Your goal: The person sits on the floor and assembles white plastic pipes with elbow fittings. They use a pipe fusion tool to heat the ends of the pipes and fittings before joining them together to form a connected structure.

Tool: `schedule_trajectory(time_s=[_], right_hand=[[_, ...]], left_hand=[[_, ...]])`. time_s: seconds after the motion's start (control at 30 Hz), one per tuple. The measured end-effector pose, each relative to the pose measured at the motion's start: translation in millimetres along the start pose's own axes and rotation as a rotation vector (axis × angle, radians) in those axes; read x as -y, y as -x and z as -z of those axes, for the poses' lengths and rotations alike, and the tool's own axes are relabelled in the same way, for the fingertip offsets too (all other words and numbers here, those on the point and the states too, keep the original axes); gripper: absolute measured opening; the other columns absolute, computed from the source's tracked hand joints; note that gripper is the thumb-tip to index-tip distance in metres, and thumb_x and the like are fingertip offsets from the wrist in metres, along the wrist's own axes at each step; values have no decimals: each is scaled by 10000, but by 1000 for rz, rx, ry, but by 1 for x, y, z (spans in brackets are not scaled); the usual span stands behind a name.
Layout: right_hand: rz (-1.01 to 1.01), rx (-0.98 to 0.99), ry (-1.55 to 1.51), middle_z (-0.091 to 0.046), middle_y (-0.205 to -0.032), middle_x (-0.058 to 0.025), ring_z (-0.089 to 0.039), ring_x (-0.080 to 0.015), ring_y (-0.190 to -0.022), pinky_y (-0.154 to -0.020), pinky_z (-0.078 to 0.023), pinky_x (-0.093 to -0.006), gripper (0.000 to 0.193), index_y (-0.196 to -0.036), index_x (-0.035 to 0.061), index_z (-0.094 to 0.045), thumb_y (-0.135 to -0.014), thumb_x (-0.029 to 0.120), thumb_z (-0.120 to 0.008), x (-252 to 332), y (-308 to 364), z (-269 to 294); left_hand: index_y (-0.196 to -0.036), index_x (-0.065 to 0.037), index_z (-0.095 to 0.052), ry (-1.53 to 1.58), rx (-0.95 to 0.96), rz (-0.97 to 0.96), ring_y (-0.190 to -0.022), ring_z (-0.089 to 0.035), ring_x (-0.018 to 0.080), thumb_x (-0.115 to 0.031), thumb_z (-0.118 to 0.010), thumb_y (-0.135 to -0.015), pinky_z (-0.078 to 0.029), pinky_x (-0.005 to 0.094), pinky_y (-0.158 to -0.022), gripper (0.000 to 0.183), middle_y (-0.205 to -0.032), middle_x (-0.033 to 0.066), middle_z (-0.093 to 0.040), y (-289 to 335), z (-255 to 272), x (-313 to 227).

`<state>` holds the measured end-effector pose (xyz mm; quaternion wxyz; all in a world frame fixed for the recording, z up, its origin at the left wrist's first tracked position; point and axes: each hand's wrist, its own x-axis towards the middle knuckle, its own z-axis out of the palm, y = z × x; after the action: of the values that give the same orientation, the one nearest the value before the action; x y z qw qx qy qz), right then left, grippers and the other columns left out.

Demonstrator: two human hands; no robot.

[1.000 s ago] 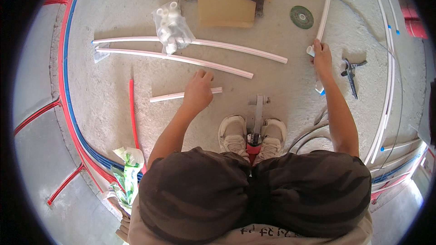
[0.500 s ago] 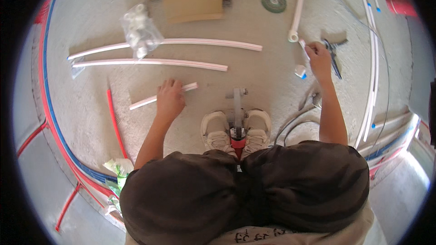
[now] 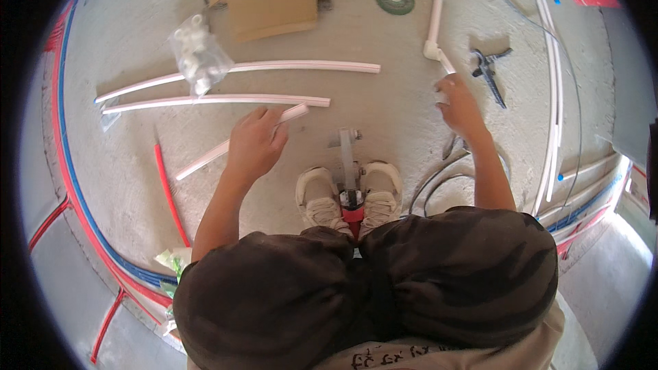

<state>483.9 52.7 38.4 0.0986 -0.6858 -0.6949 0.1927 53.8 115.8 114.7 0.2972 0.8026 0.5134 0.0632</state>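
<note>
Left hand pinches short white pipe between thumb and fingers. Pipe sits right under that palm, long axis slanting near-left to far-right, upper end just past the fingers; left is clearly the nearer hand. Right hand well off to the left hand's right, fingers loosely curled; can't tell if they touch the white stub just beyond. Stub meets white elbow, long white pipe running away from it. Dark tool just right of right hand. Beyond left hand: clear bag of fittings, then cardboard box. Rough concrete floor; blue line curves far left of left hand.
</note>
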Motion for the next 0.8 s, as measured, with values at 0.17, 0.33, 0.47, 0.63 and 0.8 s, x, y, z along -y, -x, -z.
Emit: schedule_trajectory(time_s=[0.17,0.33,0.47,0.63,0.8], right_hand=[[-362,158,-1040,-607,-1014,-4,-567,-86,-869,-718,-488,-244,143,-1053,76,-654,-971,193,-644,27,-10,24],[-249,320,-1334,-648,-872,-17,-595,-96,-810,-698,-486,-249,172,-1065,56,-647,-980,205,-627,87,-13,10],[-185,456,-1134,-642,-795,-39,-599,-115,-709,-688,-492,-273,218,-1047,29,-653,-994,236,-608,118,-18,16],[-101,417,-1017,-619,-699,-49,-582,-128,-608,-626,-477,-289,290,-976,-9,-667,-1031,253,-556,172,-21,21],[-43,-82,-982,-645,-703,-49,-580,-111,-598,-568,-456,-276,302,-1028,-21,-682,-1046,245,-541,136,-36,30]], left_hand=[[-1222,-66,-657,-26,-2,-67,-932,-634,382,-181,-654,-929,-503,474,-803,315,-1001,148,-647,-5,12,-23],[-1236,-73,-648,-74,11,-134,-935,-635,364,-195,-671,-932,-499,476,-793,328,-989,125,-643,-11,14,-41],[-1202,-72,-646,-97,99,-116,-935,-641,368,-211,-668,-937,-502,480,-791,300,-988,143,-648,-14,18,-52],[-1133,-74,-650,-35,91,-267,-927,-647,387,-257,-667,-936,-500,506,-786,269,-972,173,-658,-21,22,-79],[-1038,-31,-604,-195,-11,-232,-868,-655,350,-200,-620,-963,-506,489,-764,185,-924,151,-669,-40,30,-42]])
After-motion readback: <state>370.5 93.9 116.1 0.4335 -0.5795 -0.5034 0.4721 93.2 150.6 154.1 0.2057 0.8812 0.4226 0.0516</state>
